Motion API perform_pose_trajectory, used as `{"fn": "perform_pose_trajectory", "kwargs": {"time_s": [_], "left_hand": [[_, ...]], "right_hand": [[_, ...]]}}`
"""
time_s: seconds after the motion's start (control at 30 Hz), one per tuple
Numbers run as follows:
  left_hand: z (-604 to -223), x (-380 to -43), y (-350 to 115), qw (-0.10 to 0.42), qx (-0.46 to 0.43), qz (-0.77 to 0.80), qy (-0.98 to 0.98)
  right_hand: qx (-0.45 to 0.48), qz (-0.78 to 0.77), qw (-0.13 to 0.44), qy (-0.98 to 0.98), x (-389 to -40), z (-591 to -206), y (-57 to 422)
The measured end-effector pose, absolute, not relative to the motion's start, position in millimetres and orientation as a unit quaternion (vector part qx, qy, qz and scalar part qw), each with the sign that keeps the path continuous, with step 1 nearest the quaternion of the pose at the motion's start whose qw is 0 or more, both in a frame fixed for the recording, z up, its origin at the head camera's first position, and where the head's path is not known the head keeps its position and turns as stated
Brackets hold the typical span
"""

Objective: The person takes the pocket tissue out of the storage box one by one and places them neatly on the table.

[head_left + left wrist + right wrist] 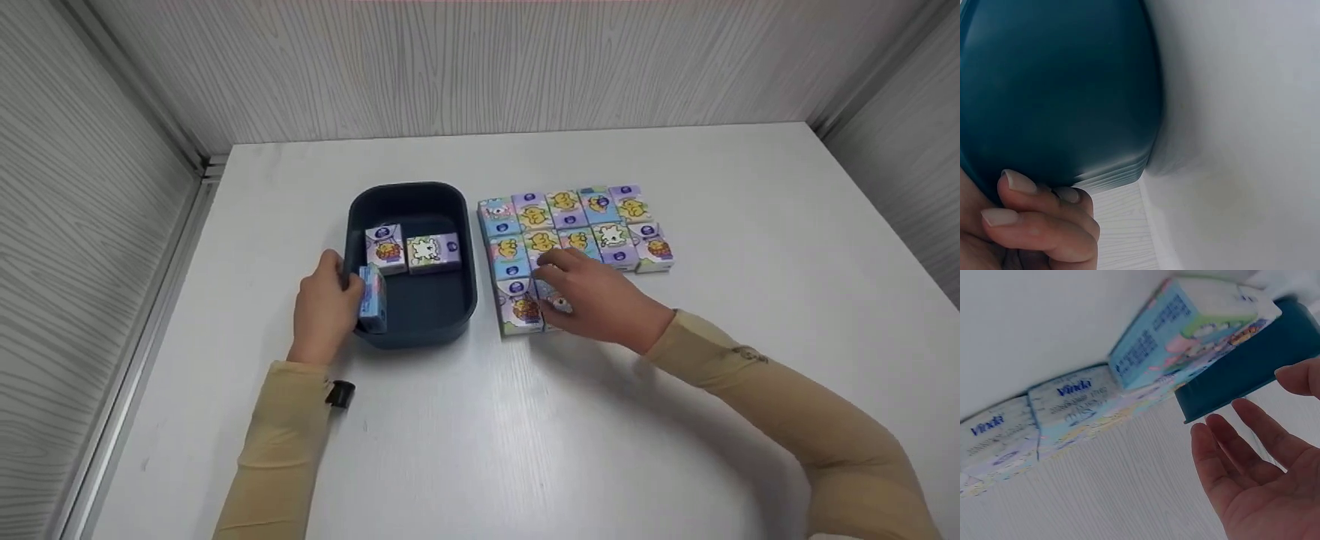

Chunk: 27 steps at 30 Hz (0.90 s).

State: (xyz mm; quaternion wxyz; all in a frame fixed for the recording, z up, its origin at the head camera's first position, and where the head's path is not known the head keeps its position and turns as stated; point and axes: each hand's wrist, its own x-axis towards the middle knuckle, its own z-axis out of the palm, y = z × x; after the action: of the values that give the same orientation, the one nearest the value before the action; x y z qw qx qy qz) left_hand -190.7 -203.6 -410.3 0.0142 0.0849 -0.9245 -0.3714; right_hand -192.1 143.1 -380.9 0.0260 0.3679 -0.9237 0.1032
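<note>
My left hand (324,311) grips the left wall of a dark blue plastic bin (429,341), thumb over the rim. In the left wrist view its fingers (1039,236) lie curled beside the bin's outer wall. Inside the bin, a blue tissue pack (373,300) stands on edge near that thumb, and two printed tissue packs (385,249) (433,253) lie flat behind it. Over the front of a block of tissue packs (519,306) hovers my right hand (596,300), fingers loosely bent. The right wrist view shows its thumb and fingers apart with nothing between them.
The tissue packs (570,208) lie in close rows on the white table (450,450), right of the bin. A pale wood-grain panel (487,67) rises behind the table, with more panels (82,187) at the sides.
</note>
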Motion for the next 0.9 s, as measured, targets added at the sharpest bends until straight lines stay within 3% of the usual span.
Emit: {"fn": "perform_pose_trajectory", "kwargs": {"time_s": [0.67,0.9], "left_hand": [[-414.6,-191.8,-201.8,0.024,0.071,-0.373,-0.925],[-411.3,-190.6,-205.9,0.019,0.078,-0.373,-0.925]], "right_hand": [[0.454,0.074,-0.011,-0.888,-261.3,-368.6,36.4],[0.434,0.079,-0.063,-0.895,-280.1,-373.7,15.0]]}}
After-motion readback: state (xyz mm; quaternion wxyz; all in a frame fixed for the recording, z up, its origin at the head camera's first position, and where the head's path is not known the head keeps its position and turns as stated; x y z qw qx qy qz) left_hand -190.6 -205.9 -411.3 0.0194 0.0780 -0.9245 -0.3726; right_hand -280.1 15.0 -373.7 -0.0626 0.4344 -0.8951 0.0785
